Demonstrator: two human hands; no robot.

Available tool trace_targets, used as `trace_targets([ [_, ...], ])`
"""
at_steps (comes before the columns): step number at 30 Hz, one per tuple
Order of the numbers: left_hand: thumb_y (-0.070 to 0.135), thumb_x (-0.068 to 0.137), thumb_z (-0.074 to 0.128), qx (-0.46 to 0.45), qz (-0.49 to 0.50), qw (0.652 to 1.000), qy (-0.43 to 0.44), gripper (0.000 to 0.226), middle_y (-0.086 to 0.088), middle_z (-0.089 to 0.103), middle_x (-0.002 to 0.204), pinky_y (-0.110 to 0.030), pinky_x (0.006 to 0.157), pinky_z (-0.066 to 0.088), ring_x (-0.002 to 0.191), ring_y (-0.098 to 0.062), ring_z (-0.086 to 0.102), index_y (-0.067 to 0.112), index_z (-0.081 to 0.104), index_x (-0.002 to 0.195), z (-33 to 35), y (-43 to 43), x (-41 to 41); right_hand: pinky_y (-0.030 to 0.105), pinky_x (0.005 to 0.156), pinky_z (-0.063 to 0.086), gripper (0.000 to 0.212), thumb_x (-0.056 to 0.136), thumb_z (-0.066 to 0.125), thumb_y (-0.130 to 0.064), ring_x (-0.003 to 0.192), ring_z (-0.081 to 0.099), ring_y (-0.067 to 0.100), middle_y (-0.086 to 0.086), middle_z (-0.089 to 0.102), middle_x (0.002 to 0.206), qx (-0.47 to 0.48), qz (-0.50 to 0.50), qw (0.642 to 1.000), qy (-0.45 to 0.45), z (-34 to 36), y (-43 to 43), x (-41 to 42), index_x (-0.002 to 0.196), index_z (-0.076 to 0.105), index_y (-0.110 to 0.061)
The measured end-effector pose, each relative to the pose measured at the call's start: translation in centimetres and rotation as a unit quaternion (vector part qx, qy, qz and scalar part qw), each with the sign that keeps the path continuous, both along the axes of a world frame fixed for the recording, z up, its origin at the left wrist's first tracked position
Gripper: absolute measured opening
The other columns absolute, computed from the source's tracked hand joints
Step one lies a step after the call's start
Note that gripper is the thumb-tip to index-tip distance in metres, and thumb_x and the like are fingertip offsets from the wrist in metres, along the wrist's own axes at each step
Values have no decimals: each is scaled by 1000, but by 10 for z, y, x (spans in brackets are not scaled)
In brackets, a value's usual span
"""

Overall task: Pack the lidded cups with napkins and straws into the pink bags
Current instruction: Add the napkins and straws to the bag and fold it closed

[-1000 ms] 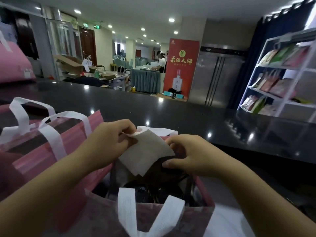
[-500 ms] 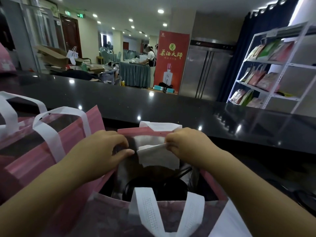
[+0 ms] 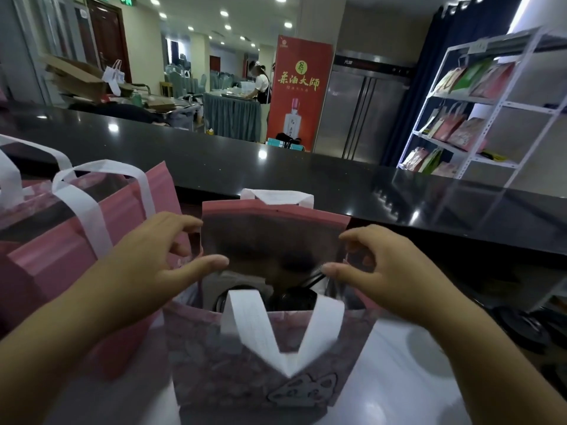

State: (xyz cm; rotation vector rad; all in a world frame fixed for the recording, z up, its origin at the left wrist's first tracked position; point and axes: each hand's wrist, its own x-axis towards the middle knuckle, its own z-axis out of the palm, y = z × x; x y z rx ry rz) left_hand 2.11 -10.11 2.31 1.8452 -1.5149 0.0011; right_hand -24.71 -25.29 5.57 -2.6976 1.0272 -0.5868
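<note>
A pink bag (image 3: 270, 375) with white handles stands open in front of me. Inside it I see two black cup lids (image 3: 296, 299), a black straw (image 3: 313, 277) and a pale napkin (image 3: 242, 279) lying on the left cup. My left hand (image 3: 153, 265) holds the bag's left side, thumb inside the opening and fingers outside. My right hand (image 3: 380, 271) grips the right side wall between thumb and curled fingers. The cups' bodies are hidden by the bag.
A second pink bag (image 3: 70, 250) with white handles stands close on the left, touching my left forearm. A raised black counter (image 3: 276, 167) runs across behind the bags. The white tabletop (image 3: 408, 381) shows on the right. A white shelf rack (image 3: 478, 118) stands at far right.
The napkin that both hands held above the bag now lies inside it. My hands have moved apart to the bag's left and right sides.
</note>
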Motion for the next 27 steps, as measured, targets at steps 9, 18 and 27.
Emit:
trace_targets([
  [9,99,34,40,191,-34,980,50,66,42,46,92,-13,69,39,83,13,48,72,38,94,9,19,-21,24,69,54,68,49,45,-93,79,58,1,-25,59,94,146,30,984,95,-11,13,-16,101,49,-50],
  [18,90,41,52,189,-64,973,112,90,29,52,117,-26,89,45,104,2,51,52,40,122,1,17,-19,36,73,56,69,57,58,-78,81,60,13,-10,62,94,151,29,982,112,-15,10,-20,104,53,-28],
  [27,76,48,61,123,-43,991,42,62,27,60,96,-16,71,45,89,7,56,48,56,103,-6,5,-14,31,79,55,49,83,57,-52,93,60,8,-11,64,111,91,11,994,61,-26,17,-13,127,53,-31],
])
